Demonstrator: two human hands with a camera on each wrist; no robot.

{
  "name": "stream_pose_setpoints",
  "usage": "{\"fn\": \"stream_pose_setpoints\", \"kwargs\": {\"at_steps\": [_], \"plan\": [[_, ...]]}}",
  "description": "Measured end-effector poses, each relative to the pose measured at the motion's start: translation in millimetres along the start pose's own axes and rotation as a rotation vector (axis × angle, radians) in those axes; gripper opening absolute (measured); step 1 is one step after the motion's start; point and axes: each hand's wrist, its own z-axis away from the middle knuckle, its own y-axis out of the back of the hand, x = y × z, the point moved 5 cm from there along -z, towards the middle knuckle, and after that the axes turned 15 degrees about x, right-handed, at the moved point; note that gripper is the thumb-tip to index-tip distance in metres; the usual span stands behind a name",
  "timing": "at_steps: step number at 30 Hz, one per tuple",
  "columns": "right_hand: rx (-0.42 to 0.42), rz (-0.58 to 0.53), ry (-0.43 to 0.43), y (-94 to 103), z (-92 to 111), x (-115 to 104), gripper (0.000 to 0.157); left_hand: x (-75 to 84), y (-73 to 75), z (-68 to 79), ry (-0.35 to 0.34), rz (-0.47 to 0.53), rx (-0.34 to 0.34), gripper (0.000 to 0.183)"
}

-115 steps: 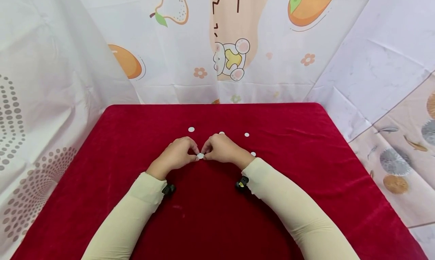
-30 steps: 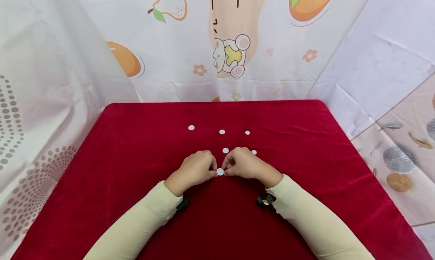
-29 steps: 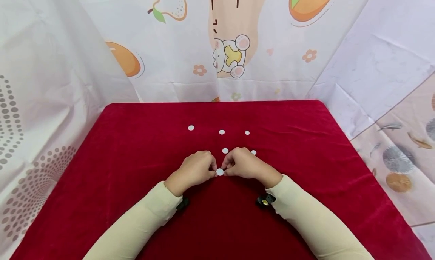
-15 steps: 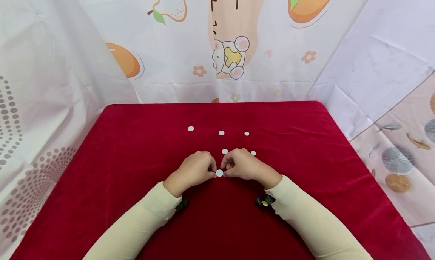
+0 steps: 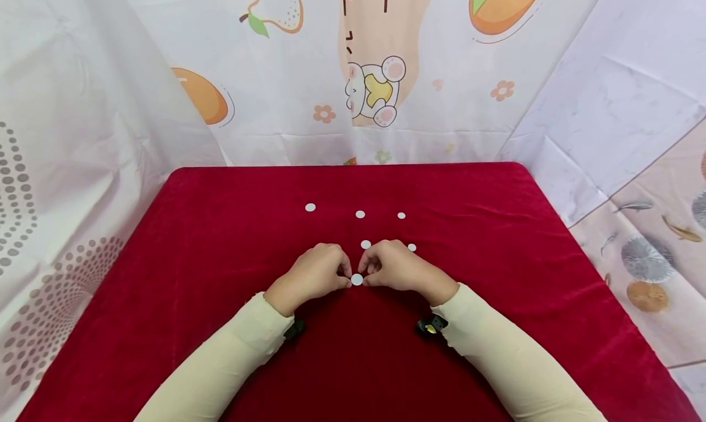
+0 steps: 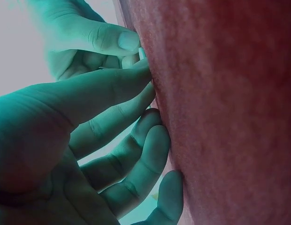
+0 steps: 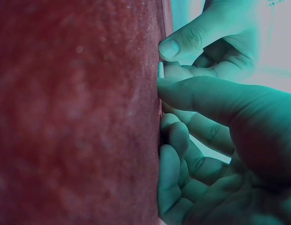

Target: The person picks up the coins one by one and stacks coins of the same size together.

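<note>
A flat, round white disc [image 5: 356, 279] lies at the red cloth, between the fingertips of both hands. My left hand [image 5: 317, 272] pinches its left edge with thumb and fingertips. On the opposite edge my right hand [image 5: 399, 266] pinches it in the same way. In the left wrist view only a sliver of the disc [image 6: 141, 53] shows between the fingers. The right wrist view shows its thin edge [image 7: 160, 70] close to the cloth. The other fingers of both hands are bent, their tips at the cloth.
Further back lie similar white discs: one at the left [image 5: 311, 207], one in the middle [image 5: 360, 214] and one at the right [image 5: 401, 215]. Nearer are a disc [image 5: 366, 244] just behind my right hand and another [image 5: 412, 247] partly covered by it. Red cloth [image 5: 220, 226] covers the table; printed curtains [image 5: 276, 91] surround it.
Since the oldest frame both hands have moved right and nearer, with a white disc between them; a disc behind the right hand has come into view. Over the last second the hands barely move.
</note>
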Motion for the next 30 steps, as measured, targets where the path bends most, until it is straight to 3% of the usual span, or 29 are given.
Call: {"fn": "stream_pose_setpoints", "kwargs": {"at_steps": [9, 21, 25, 30], "plan": [[-0.001, -0.001, -0.008, -0.4, 1.5, 1.8, 0.014, -1.1, -1.9, -0.1, 0.003, -0.001, 0.004, 0.014], [-0.006, 0.013, -0.017, -1.9, 3.4, 3.9, 0.013, -1.8, 13.4, -4.2, 0.025, -0.059, 0.065, 0.01], [-0.01, -0.004, -0.016, -2.9, 2.7, 4.5, 0.011, 3.6, 28.2, -8.7, 0.025, -0.051, 0.071, 0.01], [-0.007, -0.001, 0.004, -1.8, 0.1, 2.0, 0.011, 11.9, 61.0, -18.4, 0.028, -0.037, 0.125, 0.015]]}}
